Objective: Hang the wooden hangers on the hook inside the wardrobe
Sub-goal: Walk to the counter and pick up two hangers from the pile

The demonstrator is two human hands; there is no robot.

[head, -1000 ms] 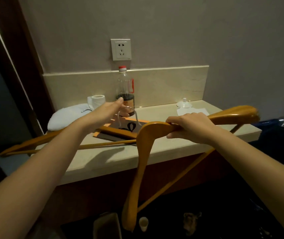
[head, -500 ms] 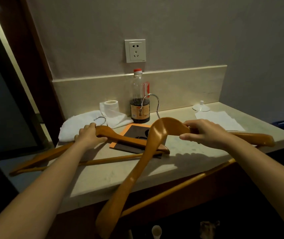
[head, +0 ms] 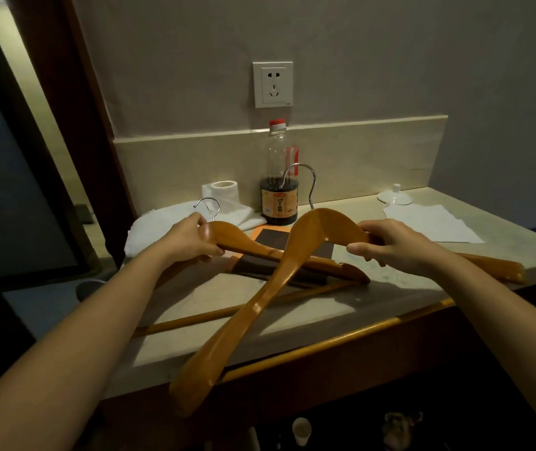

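Both bare forearms reach forward from the near edge, converging toward the middle. The left hand (head: 191,237) is curled palm-down, fingers wrapped closed. The right hand (head: 393,244) is also closed palm-down, thumb tucked beneath the fingers, wrist slightly raised.

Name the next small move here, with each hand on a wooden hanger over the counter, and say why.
Probably lift both hangers clear of the counter. The left hand grips one hanger near its neck, the right hand holds the other hanger, and the two cross, so raising them comes before any carrying.
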